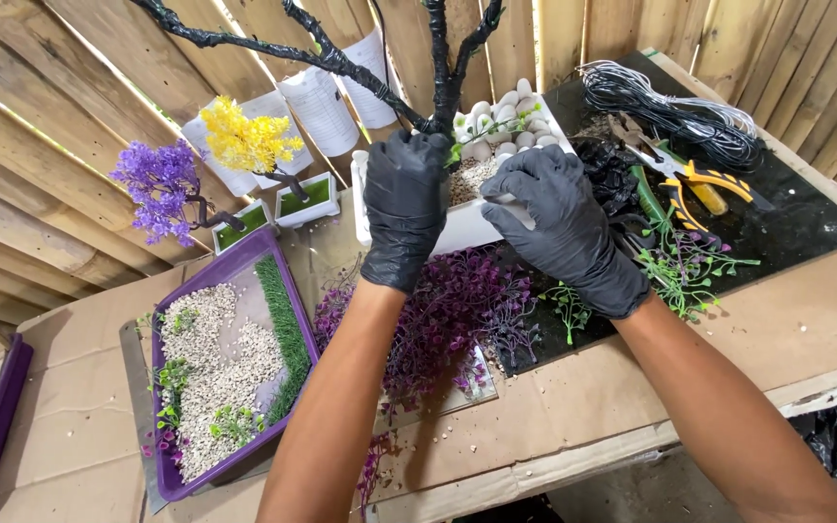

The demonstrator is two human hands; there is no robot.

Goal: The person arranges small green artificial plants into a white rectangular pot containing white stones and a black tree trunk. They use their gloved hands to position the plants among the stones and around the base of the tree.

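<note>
From the head view, the work is looking partly done: the black wrapped tree trunk (pixel 441 68) is already standing upright in the white rectangular planter (pixel 457 225), with white stones (pixel 511 108) piled at the planter's far end and fine gravel (pixel 472 174) lying in the middle. The branches are still bare, and the loose purple foliage (pixel 452 315) and green sprigs (pixel 680 266) are lying unused on the table, so I judge that dressing the tree is what remains.

The left hand (pixel 404 199), in a black glove, is closing around the base of the trunk, fingers curled over it and the palm resting against the planter's near wall. The right hand (pixel 554 213), also gloved, is lying at three o'clock from the left, fingers bent and pressing on the planter's near rim; whether it is pinching anything I cannot tell.

The planter is sitting at twelve o'clock from the person. At nine o'clock a purple tray (pixel 288 281) is holding gravel and a grass strip; at two o'clock yellow-handled pliers (pixel 699 179) and a wire coil (pixel 670 107) are lying.
</note>
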